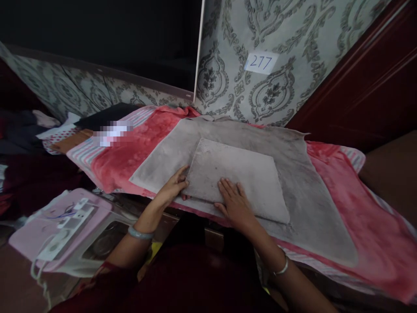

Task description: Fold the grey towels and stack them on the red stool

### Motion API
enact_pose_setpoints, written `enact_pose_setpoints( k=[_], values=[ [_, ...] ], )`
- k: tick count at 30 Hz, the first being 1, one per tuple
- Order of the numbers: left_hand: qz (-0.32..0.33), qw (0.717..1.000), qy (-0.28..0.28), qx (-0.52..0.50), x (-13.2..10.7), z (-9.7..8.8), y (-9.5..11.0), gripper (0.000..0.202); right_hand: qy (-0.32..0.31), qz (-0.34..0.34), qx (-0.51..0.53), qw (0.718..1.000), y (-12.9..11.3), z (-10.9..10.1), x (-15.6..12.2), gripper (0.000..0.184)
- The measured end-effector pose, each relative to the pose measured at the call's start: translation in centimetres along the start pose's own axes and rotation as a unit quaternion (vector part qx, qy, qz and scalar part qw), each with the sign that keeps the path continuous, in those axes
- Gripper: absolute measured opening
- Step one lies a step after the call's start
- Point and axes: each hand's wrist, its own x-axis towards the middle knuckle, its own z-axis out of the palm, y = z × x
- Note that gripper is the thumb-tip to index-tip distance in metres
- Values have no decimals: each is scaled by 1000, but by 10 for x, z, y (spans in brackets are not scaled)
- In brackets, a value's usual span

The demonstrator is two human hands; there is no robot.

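A folded grey cloth, roughly rectangular, lies flat on a larger spread grey cloth. My left hand is at the folded cloth's near-left corner. Its thumb rests on top and a fingertip shows just under the near edge, so the corner appears pinched; one finger stretches along the left side. My right hand lies palm down on the folded cloth near the middle of its front edge, fingers stretched out and slightly spread. Beneath both cloths is a red plush blanket.
A striped cloth shows under the blanket's edges. At lower left, a white power strip lies on a pink-topped appliance. A large dark screen and a "277" paper are on the wall behind.
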Motion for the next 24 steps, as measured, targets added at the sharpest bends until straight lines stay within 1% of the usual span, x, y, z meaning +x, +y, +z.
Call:
enact_pose_setpoints(
  k=[3, 5, 6, 7, 9, 10, 11, 13, 15, 17, 21, 24],
  values=[
    [-12, 999, 29, 21, 1, 6, 5, 90, 10, 17, 1, 1000, -8, -13, 2, 62],
    [1, 993, 73, 96, 5, 13, 10, 85, 25, 11, 5, 1000, -19, -21, 12, 59],
    [20, 982, 102, 161, 8, 17, 14, 83, 31, 3, 6, 999, -25, -24, 20, 59],
    [42, 962, 130, 238, 12, 21, 17, 83, 36, -6, 8, 999, -31, -26, 29, 59],
    [76, 903, 178, 383, 20, 28, 22, 81, 35, -15, 10, 999, -38, -26, 47, 59],
    [79, 875, 192, 438, 24, 30, 24, 78, 30, -11, 12, 999, -39, -24, 55, 59],
    [74, 852, 199, 479, 27, 32, 24, 73, 24, -4, 15, 1000, -37, -21, 61, 59],
    [55, 824, 195, 529, 32, 32, 23, 65, 17, 17, 21, 999, -30, -15, 65, 59],
    [50, 817, 176, 547, 34, 28, 20, 61, 22, 43, 21, 999, -16, -9, 60, 60],
    [65, 826, 158, 537, 36, 21, 15, 62, 26, 86, 9, 996, 1, -6, 46, 61],
    [118, 844, 149, 501, 39, 10, 5, 59, 27, 201, -29, 979, 44, -3, 4, 60],
    [120, 846, 159, 495, 41, 10, 2, 58, 44, 254, -55, 965, 73, -1, -26, 59]
  ],
)
